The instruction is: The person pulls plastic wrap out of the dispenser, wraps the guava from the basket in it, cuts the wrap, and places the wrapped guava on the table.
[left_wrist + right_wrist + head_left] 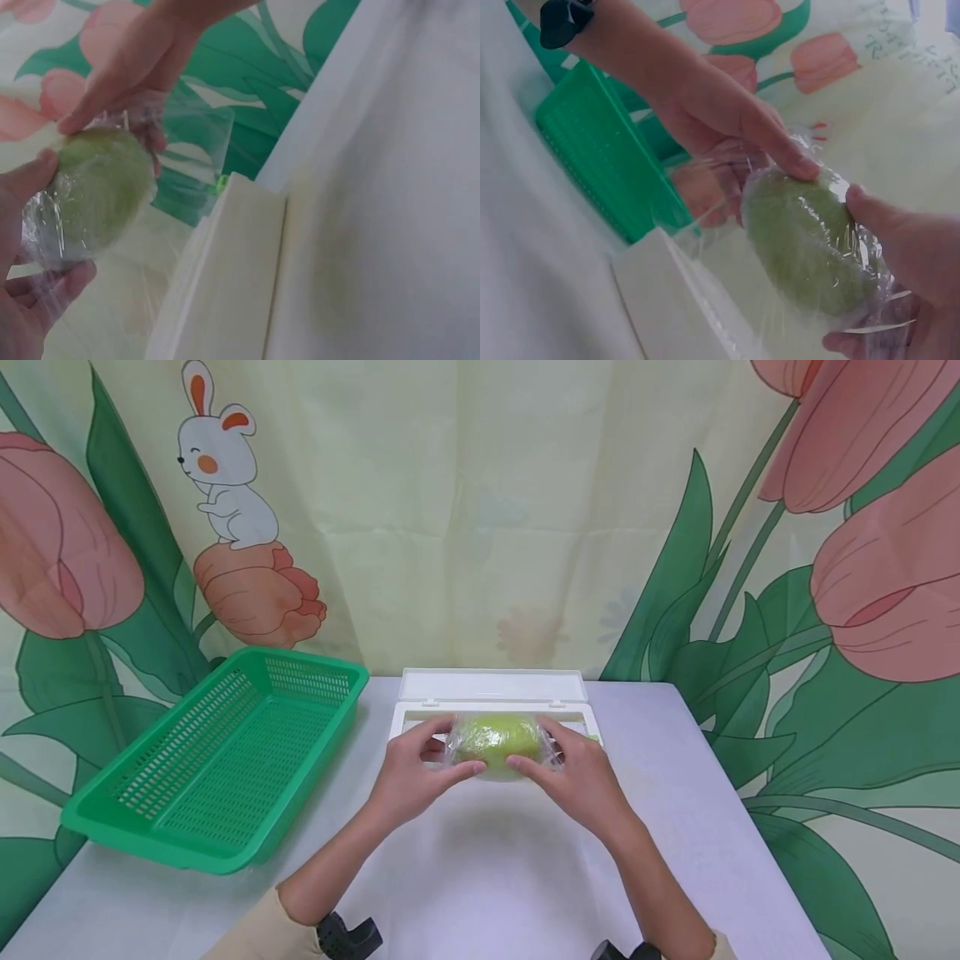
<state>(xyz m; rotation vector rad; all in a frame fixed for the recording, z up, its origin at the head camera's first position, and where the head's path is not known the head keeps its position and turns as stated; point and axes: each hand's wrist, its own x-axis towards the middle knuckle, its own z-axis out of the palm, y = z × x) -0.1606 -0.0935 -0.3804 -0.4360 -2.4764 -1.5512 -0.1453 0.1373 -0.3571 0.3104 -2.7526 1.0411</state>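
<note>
An oval green fruit (495, 739), possibly a mango, is wrapped in clear, shiny plastic film. Both hands hold it up over the front of a white box (491, 685) whose lid stands open. My left hand (412, 768) grips the left end, thumb on the near side and fingers behind. At the other end my right hand (581, 768) does the same, its thumb tip on the fruit. In the left wrist view, crinkled film (60, 225) bunches by the left fingers. Loose film (202, 139) also hangs past the fruit. The box's inside is mostly hidden.
A green perforated plastic basket (217, 760) stands at the left on the white-covered table (480, 877). Behind the table hangs a curtain (465, 510) printed with tulips and a rabbit. A small green piece (594, 738) shows at the box's right end.
</note>
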